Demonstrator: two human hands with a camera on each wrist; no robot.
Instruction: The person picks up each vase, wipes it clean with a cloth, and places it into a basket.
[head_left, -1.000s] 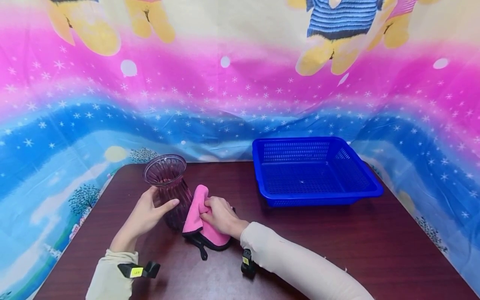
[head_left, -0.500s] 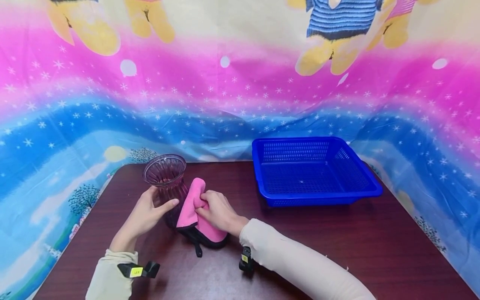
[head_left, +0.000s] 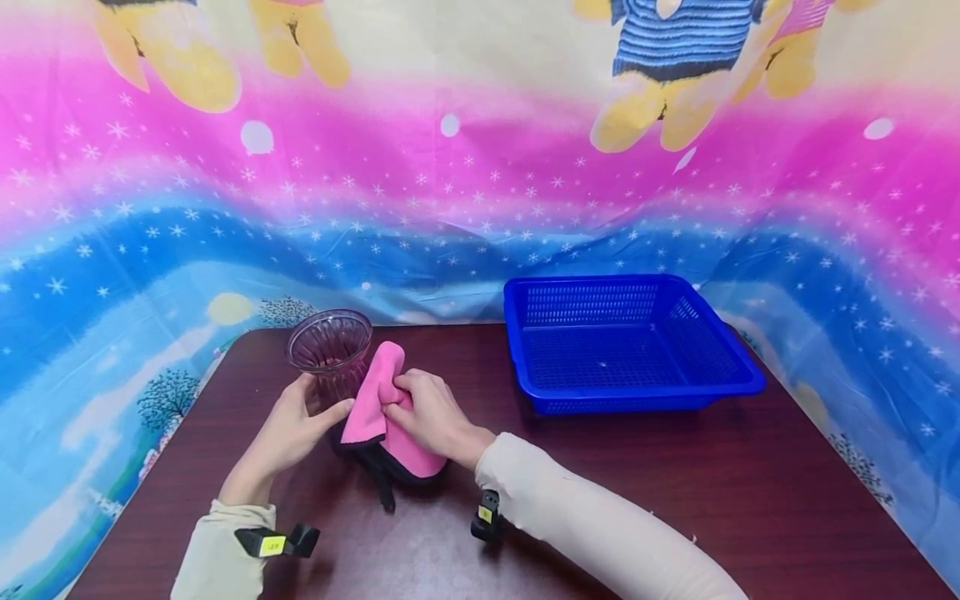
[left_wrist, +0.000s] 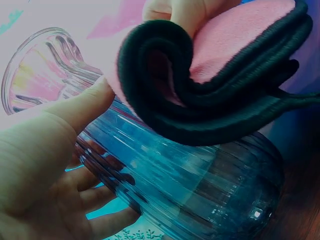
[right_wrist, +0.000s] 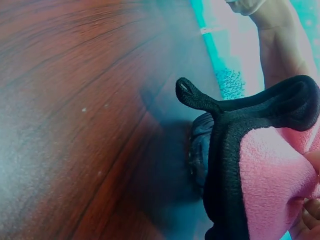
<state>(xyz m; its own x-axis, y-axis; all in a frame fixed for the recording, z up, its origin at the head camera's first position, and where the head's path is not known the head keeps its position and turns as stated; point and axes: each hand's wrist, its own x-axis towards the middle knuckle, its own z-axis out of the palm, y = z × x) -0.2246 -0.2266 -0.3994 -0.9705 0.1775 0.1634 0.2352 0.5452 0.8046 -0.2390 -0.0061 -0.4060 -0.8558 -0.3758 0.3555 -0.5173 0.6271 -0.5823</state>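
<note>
A ribbed, purple-tinted glass vase [head_left: 330, 342] with a flared rim stands on the left part of the table. My left hand [head_left: 288, 425] grips it below the neck, thumb on the near side and fingers round the far side, as the left wrist view [left_wrist: 55, 150] shows. In my right hand [head_left: 435, 417] is a folded pink cloth [head_left: 371, 408] with black edging and a small hanging loop, pinched between thumb and fingers. The cloth lies against the vase's right side and covers much of its body in the head view. Part of the vase base [right_wrist: 200, 150] shows behind the cloth in the right wrist view.
A blue plastic basket [head_left: 637, 387] with mesh walls stands at the back right of the dark wooden table [head_left: 600, 475]. Behind the table hangs a printed cloth backdrop [head_left: 450, 200]. Each wrist carries a small black camera.
My right hand has moved the pink cloth leftward and slightly up, so it overlaps more of the vase. The left hand and the vase have stayed in place.
</note>
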